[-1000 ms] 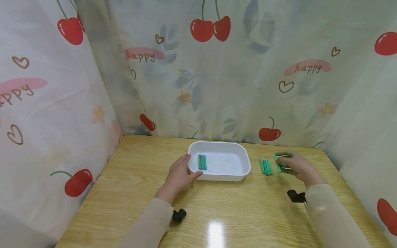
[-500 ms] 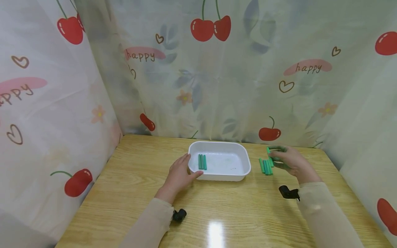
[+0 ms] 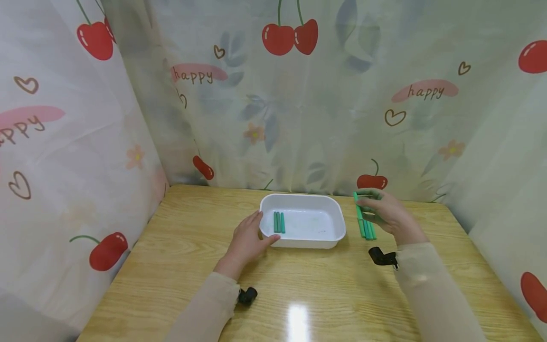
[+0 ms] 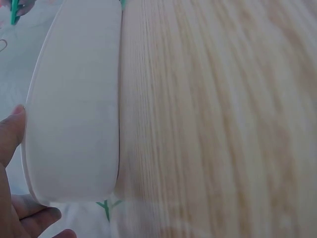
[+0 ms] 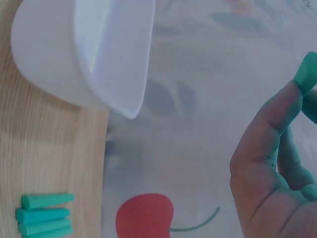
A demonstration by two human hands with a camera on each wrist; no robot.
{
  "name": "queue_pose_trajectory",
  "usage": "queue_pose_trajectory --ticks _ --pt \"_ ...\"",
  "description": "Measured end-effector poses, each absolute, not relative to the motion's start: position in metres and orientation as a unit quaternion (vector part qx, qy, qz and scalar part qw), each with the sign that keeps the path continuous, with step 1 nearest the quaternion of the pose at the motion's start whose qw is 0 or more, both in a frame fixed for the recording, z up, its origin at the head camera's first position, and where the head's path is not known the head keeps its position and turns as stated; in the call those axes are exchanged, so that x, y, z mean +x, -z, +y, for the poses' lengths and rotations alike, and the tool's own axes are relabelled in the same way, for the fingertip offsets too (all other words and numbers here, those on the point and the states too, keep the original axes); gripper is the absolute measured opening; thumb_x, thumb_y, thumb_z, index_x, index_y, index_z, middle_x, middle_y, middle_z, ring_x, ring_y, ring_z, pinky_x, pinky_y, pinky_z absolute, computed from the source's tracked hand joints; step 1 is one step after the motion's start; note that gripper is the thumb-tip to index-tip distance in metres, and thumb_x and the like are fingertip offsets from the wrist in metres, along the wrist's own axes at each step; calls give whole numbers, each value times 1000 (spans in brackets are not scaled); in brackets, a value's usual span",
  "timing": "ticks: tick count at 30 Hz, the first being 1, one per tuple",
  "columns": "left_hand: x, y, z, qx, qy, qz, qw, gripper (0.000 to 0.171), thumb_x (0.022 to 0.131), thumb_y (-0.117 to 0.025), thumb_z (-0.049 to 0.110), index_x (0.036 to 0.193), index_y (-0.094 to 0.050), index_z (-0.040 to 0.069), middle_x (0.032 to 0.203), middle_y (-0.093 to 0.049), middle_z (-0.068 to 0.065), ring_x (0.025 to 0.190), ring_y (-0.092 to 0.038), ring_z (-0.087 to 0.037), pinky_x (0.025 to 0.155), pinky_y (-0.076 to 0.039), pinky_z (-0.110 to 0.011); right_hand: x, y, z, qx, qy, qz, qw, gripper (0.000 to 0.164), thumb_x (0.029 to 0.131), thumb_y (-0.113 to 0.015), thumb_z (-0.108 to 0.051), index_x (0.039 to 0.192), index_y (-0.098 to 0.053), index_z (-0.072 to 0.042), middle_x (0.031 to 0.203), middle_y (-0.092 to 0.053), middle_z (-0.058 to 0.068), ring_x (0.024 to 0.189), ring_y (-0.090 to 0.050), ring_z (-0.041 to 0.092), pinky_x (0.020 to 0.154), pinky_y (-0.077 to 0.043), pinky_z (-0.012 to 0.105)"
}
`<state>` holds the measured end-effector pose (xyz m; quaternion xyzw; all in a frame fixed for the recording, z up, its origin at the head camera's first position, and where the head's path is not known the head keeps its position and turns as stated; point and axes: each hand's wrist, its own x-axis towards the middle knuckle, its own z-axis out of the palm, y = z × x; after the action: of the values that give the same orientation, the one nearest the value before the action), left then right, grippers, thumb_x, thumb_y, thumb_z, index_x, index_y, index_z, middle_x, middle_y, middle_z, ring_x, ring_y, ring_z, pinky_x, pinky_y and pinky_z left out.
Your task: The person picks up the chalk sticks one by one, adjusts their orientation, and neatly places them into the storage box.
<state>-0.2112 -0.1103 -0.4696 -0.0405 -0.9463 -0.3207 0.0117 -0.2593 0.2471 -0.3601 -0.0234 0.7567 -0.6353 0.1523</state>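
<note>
My right hand [image 3: 388, 213] pinches a green chalk stick [image 3: 356, 203] between thumb and fingertips, raised above a short row of green and bluish chalk sticks [image 3: 368, 231] on the table. In the right wrist view, one end of the held chalk [image 5: 307, 73] shows, and green dust coats the fingers. My left hand [image 3: 244, 241] grips the left end of a white plastic tray [image 3: 307, 244], thumb at its near rim and fingers round the side. Inside the tray, 3 green chalk sticks [image 3: 278, 222] lie side by side at the left.
The wooden table [image 3: 179, 266] runs back to a patterned curtain [image 3: 307, 118] behind the tray. More curtain [image 3: 64, 180] hangs along the left side, and also on the right. A black wrist camera [image 3: 382, 257] sticks out from the right sleeve.
My right hand has moved left and upward with the chalk, from right of the row to above it. The left hand and the tray stay in place.
</note>
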Motion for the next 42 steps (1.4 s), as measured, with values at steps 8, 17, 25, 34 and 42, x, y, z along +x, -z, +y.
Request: queue_pose_trajectory --ticks 8,17,25,34,42 --pt "-212 470 -111 -46 320 -946 16 98 86 -68 63 157 -32 7 162 -31 -10 149 -26 -31 120 -23 -50 -266 352 225 -29 648 745 153 49 99 -62 -11 142 -41 0 117 -51 3 99 -54 18 86 -50 30" --pt "-212 473 -111 -44 327 -944 15 96 86 -71 59 157 -32 7 162 -30 -10 149 -26 -32 120 -22 -51 -272 350 195 -36 675 720 156 46 98 -61 -5 140 -44 5 109 -60 1 96 -61 15 86 -54 29" --pt "-213 473 -110 -46 324 -945 17 95 87 -71 58 157 -32 7 162 -31 -10 148 -27 -32 120 -22 -51 -281 357 167 -33 692 703 161 44 97 -60 -3 137 -47 6 107 -60 4 88 -61 17 81 -54 30" --pt "-212 471 -110 -38 328 -944 16 94 87 -71 58 157 -33 8 162 -31 -9 148 -27 -31 120 -22 -51 -287 370 135 -10 707 686 170 40 93 -62 0 132 -52 3 99 -59 3 82 -61 16 75 -55 30" --pt "-214 473 -111 -40 329 -943 14 95 86 -71 59 157 -33 9 162 -32 -8 148 -27 -31 119 -23 -51 -295 393 110 24 702 690 173 41 93 -63 0 132 -54 6 99 -59 5 83 -61 17 74 -56 29"
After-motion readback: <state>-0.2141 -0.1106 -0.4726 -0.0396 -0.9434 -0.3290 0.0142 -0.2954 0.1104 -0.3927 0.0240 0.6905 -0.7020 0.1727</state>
